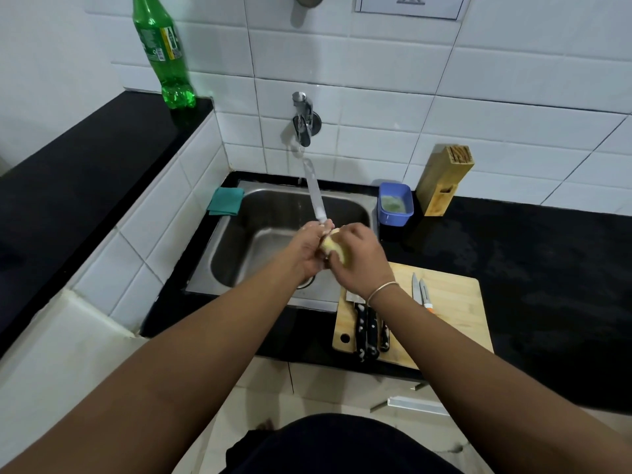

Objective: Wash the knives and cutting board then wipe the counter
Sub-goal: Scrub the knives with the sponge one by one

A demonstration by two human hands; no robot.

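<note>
**Soapy knife over the sink**

Left hand [309, 249] grips the knife [316, 196] by its handle above the sink [355, 203]; right hand [355, 256] clutches a sponge [330, 246]. The blade looks stiff, sharp and slippery: hold the handle only.

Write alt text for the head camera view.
Over a steel sink, the left hand holds a soapy knife while the right hand grips a yellow sponge at its handle. More knives lie on a wooden cutting board to the right.
</note>
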